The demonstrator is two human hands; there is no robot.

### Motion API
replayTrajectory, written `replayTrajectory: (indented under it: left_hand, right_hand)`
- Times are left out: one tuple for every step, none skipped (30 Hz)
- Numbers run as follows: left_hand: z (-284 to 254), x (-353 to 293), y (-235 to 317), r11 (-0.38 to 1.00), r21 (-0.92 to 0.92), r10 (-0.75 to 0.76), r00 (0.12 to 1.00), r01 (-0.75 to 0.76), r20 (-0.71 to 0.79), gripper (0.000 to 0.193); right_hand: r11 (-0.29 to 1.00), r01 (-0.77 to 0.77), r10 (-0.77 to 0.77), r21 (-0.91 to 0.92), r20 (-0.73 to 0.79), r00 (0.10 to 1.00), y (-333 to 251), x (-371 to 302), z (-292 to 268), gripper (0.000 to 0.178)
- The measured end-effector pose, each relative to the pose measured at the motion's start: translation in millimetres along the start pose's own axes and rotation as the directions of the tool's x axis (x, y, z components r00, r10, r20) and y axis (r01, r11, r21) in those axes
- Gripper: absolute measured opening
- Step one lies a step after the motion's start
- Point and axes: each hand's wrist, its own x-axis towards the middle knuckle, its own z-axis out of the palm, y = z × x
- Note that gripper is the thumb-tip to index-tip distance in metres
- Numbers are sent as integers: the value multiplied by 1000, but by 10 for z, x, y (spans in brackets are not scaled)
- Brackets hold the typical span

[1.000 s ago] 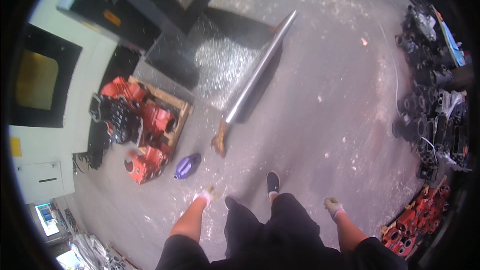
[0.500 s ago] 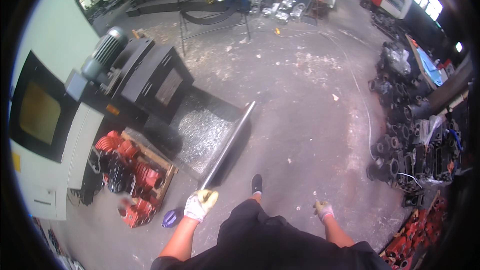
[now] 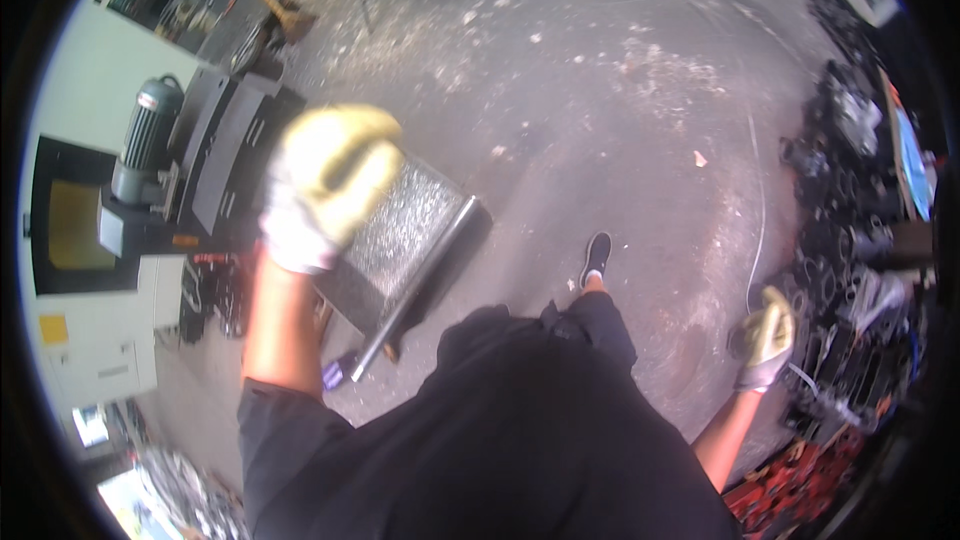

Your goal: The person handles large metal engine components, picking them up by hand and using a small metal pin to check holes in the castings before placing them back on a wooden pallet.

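Observation:
My left hand (image 3: 325, 180), in a pale yellow-and-white work glove, is raised in front of the metal chip bin (image 3: 440, 240). Its fingers curl in toward the thumb and I see nothing between them, though motion blurs it. Silvery metal chips (image 3: 390, 230) lie in the bin, and a metal bar runs along the bin's near edge, apart from my hand. On the right, my right hand (image 3: 768, 345), gloved alike, hangs out from my body with its fingers loosely bent and apart. It holds nothing and appears in front of dark metal castings (image 3: 840, 340).
A black machine housing with a grey-green motor (image 3: 150, 130) stands at left beside a pale cabinet (image 3: 85, 355). Near the bin's corner is a purple object (image 3: 335, 372). A pale hose (image 3: 756, 190) crosses the floor. Red castings (image 3: 800, 475) lie at lower right.
My left hand has risen and moved forward and left in view, away from the bar. My right hand has swung outward and up. The view has tilted down, and my forward foot differs.

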Motion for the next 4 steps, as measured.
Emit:
replayTrajectory:
  left_hand:
    - [-191,180,95,997,54,-47,997,50,-56,21]
    - [-272,310,163,998,29,-42,986,47,-159,22]
    - [-429,437,267,999,30,-35,965,45,-260,23]
    - [-532,593,346,997,73,50,964,-31,-262,26]
  right_hand:
    - [995,94,-95,44,13,995,-146,388,109,31]
    - [966,258,-259,16,64,964,-414,753,175,32]
    - [958,265,-277,110,110,955,-625,1132,237,34]
    - [923,350,-372,160,146,917,-988,1428,330,37]
